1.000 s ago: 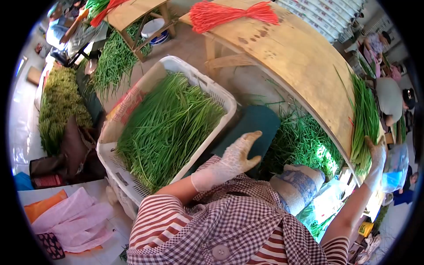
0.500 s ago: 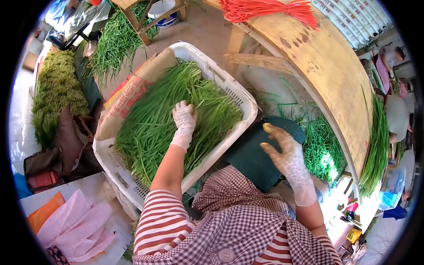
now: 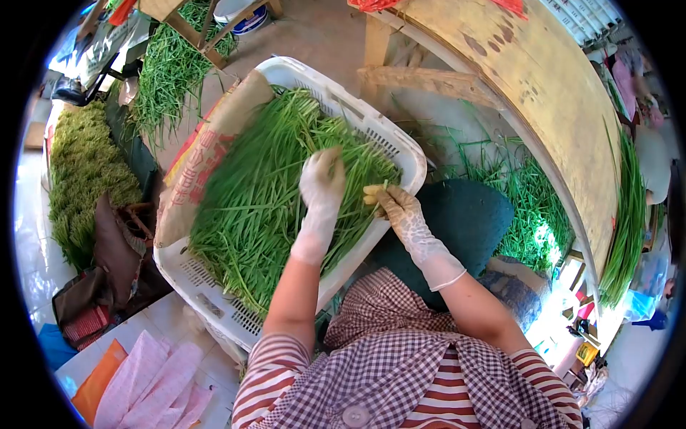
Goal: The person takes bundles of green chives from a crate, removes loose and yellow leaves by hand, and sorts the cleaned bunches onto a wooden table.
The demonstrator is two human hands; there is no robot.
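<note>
A white plastic basket (image 3: 413,159) holds a heap of long green garlic chives (image 3: 250,207). My left hand (image 3: 321,179), in a thin whitish glove, is over the heap with its fingers curled in around some chives; motion blurs it. Close by on the right, my right hand (image 3: 400,209) is above the basket's near right rim. Its glove is stained yellow-brown at the fingers, which are pressed together in a pinch. A small green bit shows at the fingertips, too small to make out. A printed paper sack (image 3: 207,154) lines the basket's left side.
A curved wooden table (image 3: 532,86) runs along the right, with a bundle of chives (image 3: 622,222) on its edge. Loose greens (image 3: 532,207) lie on the floor beside a dark green stool seat (image 3: 464,222). Packed greens (image 3: 89,171) stand at left; pink cloth (image 3: 153,382) lies lower left.
My right hand has moved left from beside the basket to its rim, and its spread fingers have come together. My left hand has shifted slightly right over the chives. The view has shifted slightly.
</note>
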